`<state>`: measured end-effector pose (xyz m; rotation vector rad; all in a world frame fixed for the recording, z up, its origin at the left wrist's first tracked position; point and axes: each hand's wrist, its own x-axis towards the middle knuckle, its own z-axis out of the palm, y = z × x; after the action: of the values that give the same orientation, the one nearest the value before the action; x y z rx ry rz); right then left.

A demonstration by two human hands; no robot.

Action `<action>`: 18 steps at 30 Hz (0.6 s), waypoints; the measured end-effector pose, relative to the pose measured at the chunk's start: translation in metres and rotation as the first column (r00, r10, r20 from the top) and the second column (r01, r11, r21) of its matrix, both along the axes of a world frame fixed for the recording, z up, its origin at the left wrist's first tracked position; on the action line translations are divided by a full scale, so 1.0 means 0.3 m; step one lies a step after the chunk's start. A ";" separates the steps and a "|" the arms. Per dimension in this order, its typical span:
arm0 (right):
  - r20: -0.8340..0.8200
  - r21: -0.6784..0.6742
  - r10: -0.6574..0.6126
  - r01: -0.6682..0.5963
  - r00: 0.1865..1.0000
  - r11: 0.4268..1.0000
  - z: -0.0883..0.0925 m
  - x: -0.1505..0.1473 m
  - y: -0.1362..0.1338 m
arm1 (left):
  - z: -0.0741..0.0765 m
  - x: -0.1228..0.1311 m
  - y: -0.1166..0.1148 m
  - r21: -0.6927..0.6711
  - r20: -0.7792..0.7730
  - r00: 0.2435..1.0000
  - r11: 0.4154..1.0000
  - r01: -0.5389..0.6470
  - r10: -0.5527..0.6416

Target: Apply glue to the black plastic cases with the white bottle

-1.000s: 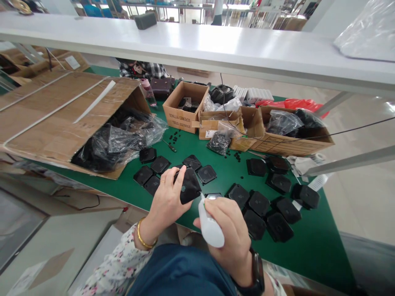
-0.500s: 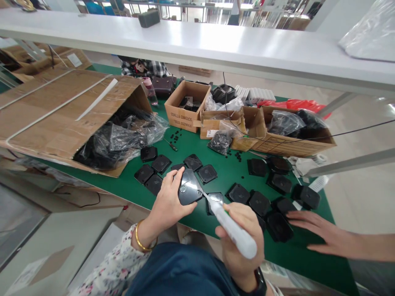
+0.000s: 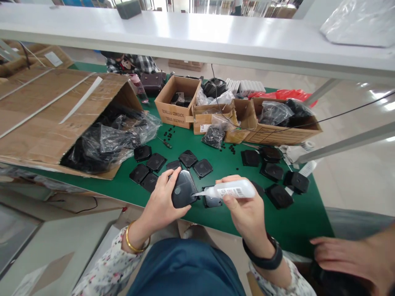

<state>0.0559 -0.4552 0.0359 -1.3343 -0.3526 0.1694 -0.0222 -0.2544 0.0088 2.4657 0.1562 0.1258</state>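
Beyond and left of the left-hand grip, an opened carton (image 3: 46, 111) spills bagged black pieces onto the green table (image 3: 234, 218). The left hand (image 3: 162, 201) closes its grip on a black cover (image 3: 182, 192), thumb at the near edge and fingers over the far one, holding it tilted above the table's near rim. The white bottle (image 3: 233, 190), held steeply half a second earlier, now lies almost level with its nozzle at the cover's right edge. The right hand (image 3: 247, 209) wraps the bottle from below in a closed grip, which suggests work on this piece is under way. Right of that grip, loose covers (image 3: 279, 196) sit on the table. A co-worker's hand (image 3: 348, 257), earlier flat among them, has drawn back to the lower right.
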 end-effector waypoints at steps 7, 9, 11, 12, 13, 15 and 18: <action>0.092 -0.244 0.321 -0.291 0.943 0.925 0.105 0.065 -0.015 | -0.008 -0.016 0.001 0.053 -0.017 0.998 0.997 0.056 -0.056; 0.117 -0.316 0.395 -0.343 0.911 0.885 0.126 0.080 -0.012 | -0.012 -0.019 0.003 0.066 -0.021 0.997 0.995 0.071 -0.070; 0.132 -0.363 0.443 -0.373 0.887 0.854 0.142 0.094 -0.007 | -0.012 -0.020 0.004 0.074 -0.026 0.996 0.994 0.082 -0.080; 0.131 -0.376 0.457 -0.383 0.880 0.844 0.148 0.099 -0.004 | -0.012 -0.020 0.004 0.075 -0.030 0.996 0.994 0.084 -0.082; 0.125 -0.386 0.466 -0.390 0.876 0.836 0.151 0.104 -0.002 | -0.012 -0.019 0.004 0.077 -0.033 0.996 0.993 0.085 -0.083; 0.096 -0.386 0.472 -0.405 0.876 0.829 0.146 0.112 0.001 | -0.013 -0.015 0.003 0.083 -0.038 0.996 0.993 0.087 -0.084; 0.001 -0.294 0.442 -0.422 0.897 0.858 0.101 0.119 -0.002 | -0.021 -0.007 -0.003 0.082 -0.048 0.995 0.992 0.095 -0.091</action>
<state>0.0917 -0.4558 0.0661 -1.5340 -0.7090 0.5724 -0.0244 -0.2553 0.0025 2.5555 0.0554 0.0389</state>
